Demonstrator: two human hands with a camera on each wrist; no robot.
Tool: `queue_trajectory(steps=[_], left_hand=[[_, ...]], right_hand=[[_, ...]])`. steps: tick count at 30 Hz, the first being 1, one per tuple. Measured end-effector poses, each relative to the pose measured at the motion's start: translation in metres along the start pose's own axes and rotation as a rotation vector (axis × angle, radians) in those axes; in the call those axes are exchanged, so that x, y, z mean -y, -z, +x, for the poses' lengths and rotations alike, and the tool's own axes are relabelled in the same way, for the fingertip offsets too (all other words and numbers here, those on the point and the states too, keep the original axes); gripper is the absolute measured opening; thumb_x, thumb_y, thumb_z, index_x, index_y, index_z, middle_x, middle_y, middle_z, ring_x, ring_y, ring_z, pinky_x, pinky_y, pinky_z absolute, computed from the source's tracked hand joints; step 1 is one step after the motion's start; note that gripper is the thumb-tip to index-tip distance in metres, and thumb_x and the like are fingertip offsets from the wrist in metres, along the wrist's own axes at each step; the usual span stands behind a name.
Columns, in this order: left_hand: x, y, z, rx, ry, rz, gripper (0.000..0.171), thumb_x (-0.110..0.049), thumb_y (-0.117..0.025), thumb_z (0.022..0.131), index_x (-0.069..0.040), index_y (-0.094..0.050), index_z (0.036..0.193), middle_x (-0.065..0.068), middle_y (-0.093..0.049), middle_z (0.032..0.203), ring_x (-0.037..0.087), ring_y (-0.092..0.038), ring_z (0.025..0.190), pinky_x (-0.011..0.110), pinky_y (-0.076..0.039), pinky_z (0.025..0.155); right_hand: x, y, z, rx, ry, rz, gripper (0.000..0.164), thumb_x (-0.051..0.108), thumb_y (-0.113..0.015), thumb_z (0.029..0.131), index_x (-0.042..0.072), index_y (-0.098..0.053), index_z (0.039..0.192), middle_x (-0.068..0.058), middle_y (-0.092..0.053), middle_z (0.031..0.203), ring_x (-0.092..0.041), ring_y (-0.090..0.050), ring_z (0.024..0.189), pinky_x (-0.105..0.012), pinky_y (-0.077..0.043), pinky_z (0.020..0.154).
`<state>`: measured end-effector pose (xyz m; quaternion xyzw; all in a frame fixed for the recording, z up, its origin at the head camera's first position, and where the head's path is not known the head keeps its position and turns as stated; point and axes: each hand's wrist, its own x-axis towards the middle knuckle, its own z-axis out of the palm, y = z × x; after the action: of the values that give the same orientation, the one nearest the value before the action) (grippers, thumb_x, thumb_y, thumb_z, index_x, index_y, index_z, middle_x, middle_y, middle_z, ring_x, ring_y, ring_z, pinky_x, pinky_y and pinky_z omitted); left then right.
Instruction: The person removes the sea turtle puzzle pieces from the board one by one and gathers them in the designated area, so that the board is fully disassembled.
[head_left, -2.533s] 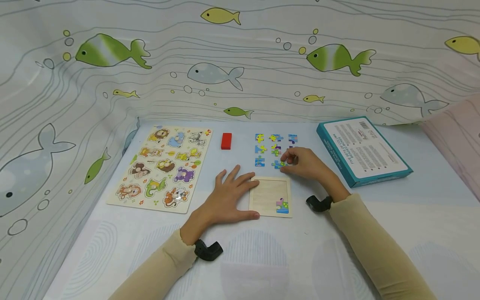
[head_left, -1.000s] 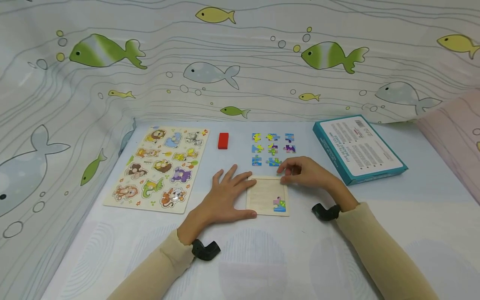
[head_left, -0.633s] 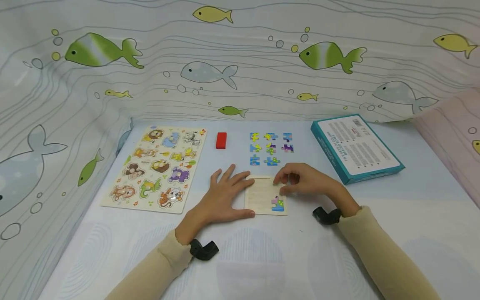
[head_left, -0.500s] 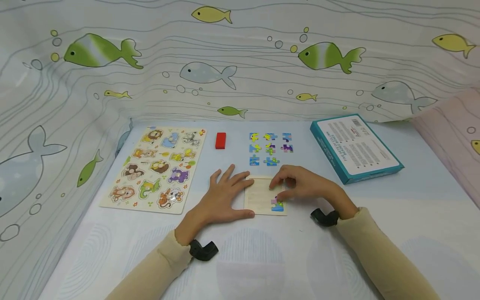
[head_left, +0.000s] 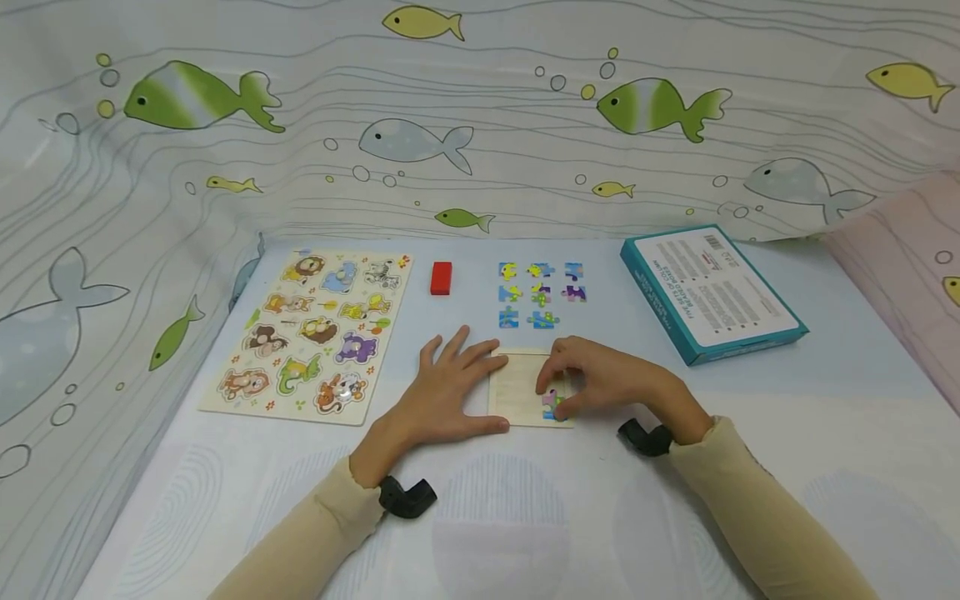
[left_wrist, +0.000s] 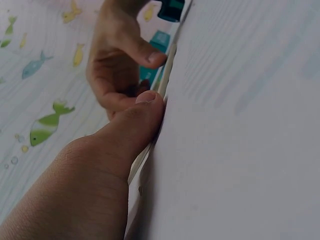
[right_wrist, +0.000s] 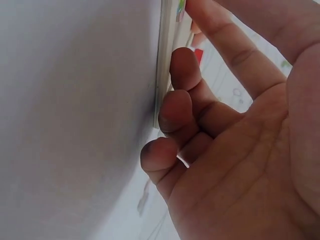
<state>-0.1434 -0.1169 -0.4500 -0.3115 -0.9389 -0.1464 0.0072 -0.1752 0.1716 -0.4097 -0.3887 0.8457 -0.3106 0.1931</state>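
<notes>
A square wooden puzzle tray lies flat on the table between the hands. In its lower right corner sits one jigsaw piece in pink, green and blue, partly covered by fingers. My left hand rests at the tray's left side with fingers spread, its thumb against the lower edge in the left wrist view. Over the tray's right side, my right hand has index finger and thumb at either side of the piece. In the right wrist view its other fingers curl beside the tray edge.
Behind the tray, several loose jigsaw pieces lie in rows. A red block stands left of them. An animal puzzle board lies on the left, a teal box at back right. A fish-print sheet hangs behind.
My right hand has come from beside the loose pieces down over the tray to the piece in its corner. My left hand has kept its place by the tray.
</notes>
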Motion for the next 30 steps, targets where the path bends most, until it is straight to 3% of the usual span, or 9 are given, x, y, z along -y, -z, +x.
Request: queue_trajectory(steps=[9,19,30], left_hand=[[0.0007,0.0000,-0.0009,-0.001,0.009,-0.012,0.089,-0.077,-0.063,0.080,-0.030,-0.045,0.154,-0.006,-0.035,0.166,0.037,-0.014,0.159,0.065,-0.009,0.120],[-0.0006,0.0010,-0.0002,0.006,0.008,-0.019,0.089,-0.077,-0.063,0.080,-0.030,-0.045,0.154,-0.006,-0.034,0.166,0.037,-0.014,0.159,0.065,-0.009,0.120],[-0.0012,0.0021,-0.0003,0.002,0.004,-0.017,0.089,-0.076,-0.065,0.080,-0.029,-0.045,0.153,-0.005,-0.035,0.165,0.037,-0.015,0.159,0.066,-0.010,0.120]], right_hand=[[0.0038,0.0009,0.0011,0.029,-0.007,0.001,0.032,0.025,-0.090,0.077,0.024,-0.074,0.105,0.001,-0.060,0.105,-0.017,-0.051,0.103,-0.034,-0.045,0.092],[0.0039,0.0005,0.0015,0.021,-0.103,-0.009,0.037,0.032,-0.093,0.073,0.023,-0.069,0.100,0.002,-0.057,0.103,-0.016,-0.049,0.103,-0.034,-0.046,0.091],[0.0048,0.0005,0.0022,0.031,-0.133,-0.024,0.041,0.033,-0.094,0.071,0.022,-0.065,0.096,0.001,-0.052,0.100,-0.015,-0.047,0.101,-0.030,-0.044,0.087]])
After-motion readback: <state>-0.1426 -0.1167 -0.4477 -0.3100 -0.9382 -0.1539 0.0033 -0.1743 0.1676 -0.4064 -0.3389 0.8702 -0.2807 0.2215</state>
